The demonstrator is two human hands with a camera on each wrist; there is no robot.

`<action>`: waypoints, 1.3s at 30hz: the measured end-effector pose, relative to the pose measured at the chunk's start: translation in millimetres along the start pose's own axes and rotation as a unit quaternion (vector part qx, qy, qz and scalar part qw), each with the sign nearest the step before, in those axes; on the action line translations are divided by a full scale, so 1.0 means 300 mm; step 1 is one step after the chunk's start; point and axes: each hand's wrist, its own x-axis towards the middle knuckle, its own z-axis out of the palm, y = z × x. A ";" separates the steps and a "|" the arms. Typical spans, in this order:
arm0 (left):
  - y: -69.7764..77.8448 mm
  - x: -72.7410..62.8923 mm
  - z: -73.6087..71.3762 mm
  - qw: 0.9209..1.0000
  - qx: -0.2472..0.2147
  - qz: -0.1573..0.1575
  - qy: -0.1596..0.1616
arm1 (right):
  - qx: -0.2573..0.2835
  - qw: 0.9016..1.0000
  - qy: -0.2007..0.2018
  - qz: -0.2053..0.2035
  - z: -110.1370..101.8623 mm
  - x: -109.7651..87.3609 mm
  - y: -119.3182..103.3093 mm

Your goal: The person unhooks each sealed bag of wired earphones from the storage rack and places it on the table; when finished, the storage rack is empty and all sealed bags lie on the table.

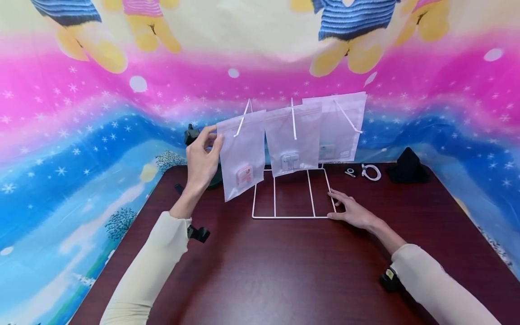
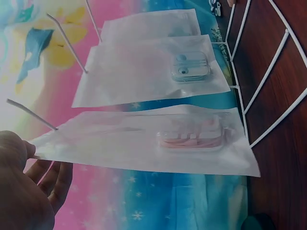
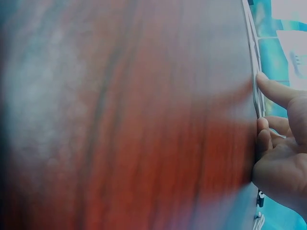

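Two sleeves (image 1: 150,266) flank one rack (image 1: 292,217) whose three hooks (image 1: 294,119) hold bags (image 1: 282,142).

There was room to pass over the front of the table (image 1: 260,271), between the two sleeves (image 1: 148,266). Farther back, the white rack (image 1: 292,217) and hanging bags (image 1: 284,142) stood in the way.

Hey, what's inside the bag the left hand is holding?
Inside the bag is a clear case containing what looks like a coiled pink cable. The cloudy bag blurs details; anything behind the case is hidden.
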 end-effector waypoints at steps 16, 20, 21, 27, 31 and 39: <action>0.083 -0.051 -0.097 0.995 0.017 0.085 0.043 | -0.002 1.000 -0.004 0.005 0.004 -0.010 0.002; 0.099 -0.060 -0.121 0.994 0.014 0.094 0.048 | 0.000 1.000 -0.005 0.006 0.002 -0.008 -0.005; 0.104 -0.063 -0.128 0.994 0.013 0.092 0.049 | 0.002 1.000 -0.006 0.007 0.001 -0.007 -0.006; 0.135 -0.081 -0.177 0.996 -0.005 0.074 0.045 | 0.001 1.000 -0.011 0.012 -0.003 -0.005 -0.011; 0.164 -0.090 -0.202 0.997 -0.025 0.065 0.044 | -0.004 1.000 -0.012 0.012 -0.007 -0.003 -0.011; 0.205 -0.117 -0.213 0.996 -0.061 0.054 0.026 | -0.012 1.000 -0.013 0.023 -0.009 0.002 -0.018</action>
